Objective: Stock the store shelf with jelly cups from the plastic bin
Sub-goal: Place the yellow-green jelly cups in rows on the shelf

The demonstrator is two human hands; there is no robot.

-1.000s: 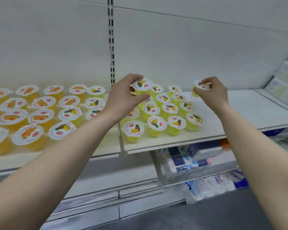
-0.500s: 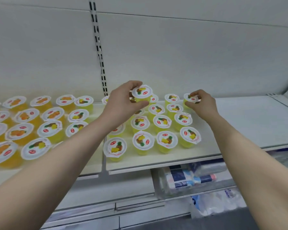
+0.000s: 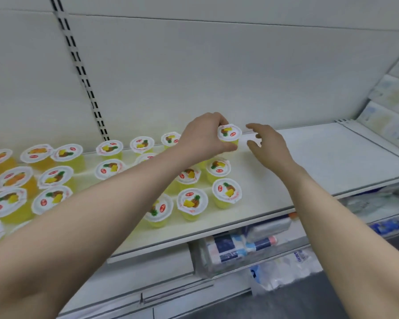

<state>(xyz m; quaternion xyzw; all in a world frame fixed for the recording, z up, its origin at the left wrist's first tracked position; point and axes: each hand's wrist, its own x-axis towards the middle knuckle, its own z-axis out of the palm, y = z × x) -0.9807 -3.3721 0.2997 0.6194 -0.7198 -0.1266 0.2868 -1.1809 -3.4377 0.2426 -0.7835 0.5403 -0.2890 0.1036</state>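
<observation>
Both my forearms reach forward and up over the shelf (image 3: 332,162), left one crossing diagonally above the stocked rows.

Left hand (image 3: 203,137): knuckles toward me, fingers over the far side, thumb under the near side, gripping one cup (image 3: 229,134) by its wall. Lid faces up and toward me, cup slightly tilted. It sits at the back of the shelf, at the right end of the yellow cups (image 3: 227,191). Can't tell if its base touches the shelf.

Right hand (image 3: 267,143): just right of that cup, apart from it. Fingers spread and loosely curved, nothing in it.

Orange cups (image 3: 13,178) fill the shelf section to the left. Packs (image 3: 240,247) lie on the level below.
</observation>
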